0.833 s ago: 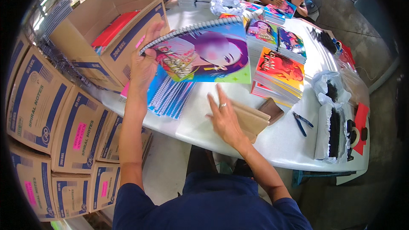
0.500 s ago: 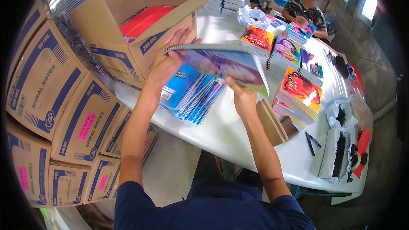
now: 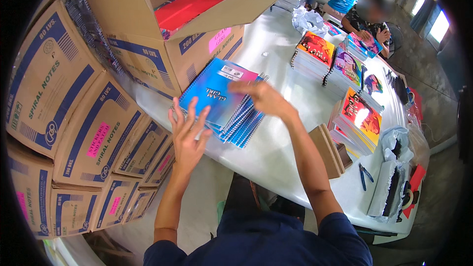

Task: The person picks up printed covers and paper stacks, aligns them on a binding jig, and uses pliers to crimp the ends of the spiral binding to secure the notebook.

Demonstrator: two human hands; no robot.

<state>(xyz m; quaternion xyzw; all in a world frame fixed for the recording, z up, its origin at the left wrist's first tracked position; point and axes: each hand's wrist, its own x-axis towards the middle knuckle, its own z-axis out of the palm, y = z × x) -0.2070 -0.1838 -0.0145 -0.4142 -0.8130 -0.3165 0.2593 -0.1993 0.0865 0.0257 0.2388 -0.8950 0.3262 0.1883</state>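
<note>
A stack of blue-and-pink spiral notebooks [image 3: 209, 86] lies fanned on the white table in front of the open carton. The top notebook lies flat, a barcode sticker [image 3: 230, 73] on its cover. My left hand [image 3: 188, 130] is open, fingers spread over the stack's near-left edge; nothing is in its grasp. Over the right side of the top cover is my right hand [image 3: 268, 99], a finger reaching left across it. Its fingertips are smeared by motion, so whether they press on the cover is unclear.
An open carton [image 3: 170, 49] holding red-covered items stands behind the notebooks. More cartons [image 3: 93, 133] are piled at left. At right on the table are notebook stacks [image 3: 362, 113], brown boards [image 3: 327, 150], blue-handled pliers [image 3: 364, 175] and a box of black coils [image 3: 389, 189]. People sit at the far end.
The notebook that both hands held up, tilted, now lies flat on the stack. My left hand has let go and come nearer; the right has moved over the cover. The view has shifted slightly.
</note>
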